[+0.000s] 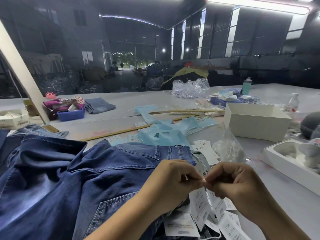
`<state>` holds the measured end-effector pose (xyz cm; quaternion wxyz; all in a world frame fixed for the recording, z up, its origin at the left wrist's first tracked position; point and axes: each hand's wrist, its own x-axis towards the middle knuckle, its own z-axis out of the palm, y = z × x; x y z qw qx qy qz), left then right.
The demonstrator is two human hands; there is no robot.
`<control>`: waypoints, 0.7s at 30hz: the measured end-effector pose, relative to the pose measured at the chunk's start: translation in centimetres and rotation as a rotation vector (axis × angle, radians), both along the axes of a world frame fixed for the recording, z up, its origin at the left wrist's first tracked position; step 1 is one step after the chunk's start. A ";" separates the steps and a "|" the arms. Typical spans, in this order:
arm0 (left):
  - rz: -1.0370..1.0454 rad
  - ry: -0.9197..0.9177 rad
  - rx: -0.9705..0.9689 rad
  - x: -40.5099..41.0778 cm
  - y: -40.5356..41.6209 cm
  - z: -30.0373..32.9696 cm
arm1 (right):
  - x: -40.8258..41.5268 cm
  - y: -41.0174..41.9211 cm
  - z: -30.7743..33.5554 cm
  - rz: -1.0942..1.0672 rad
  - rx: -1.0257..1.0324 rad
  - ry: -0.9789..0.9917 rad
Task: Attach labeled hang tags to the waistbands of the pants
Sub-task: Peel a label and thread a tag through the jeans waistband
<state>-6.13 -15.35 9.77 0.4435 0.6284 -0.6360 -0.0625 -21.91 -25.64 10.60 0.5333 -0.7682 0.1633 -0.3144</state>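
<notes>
I am bringing my left hand (174,179) and right hand (232,182) together, both curled, fingertips pinching a small fastener (204,180) between them. 2 hang tags (200,205) are dangling below, just beside the waistband (178,151) of the dark jeans (78,179) lying on the worktop (155,101). I judge I am closing the tag loop; next, releasing it calls for checking it holds.

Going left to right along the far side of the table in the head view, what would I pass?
Blue bin → folded jeans → clear plastic bags → teal bottle → clear bottle with a red label.
</notes>
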 end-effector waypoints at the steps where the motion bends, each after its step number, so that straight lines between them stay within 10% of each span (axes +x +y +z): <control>1: -0.040 0.034 0.039 0.3 0.1 0.2 | 0.0 -0.1 0.1 0.038 0.038 0.005; 15: -0.365 0.402 0.364 3.7 0.1 2.1 | 2.1 1.0 0.5 0.270 0.204 -0.045; 21: -0.029 0.118 0.148 3.1 0.7 2.0 | 3.7 -0.1 0.1 -0.098 -0.018 -0.010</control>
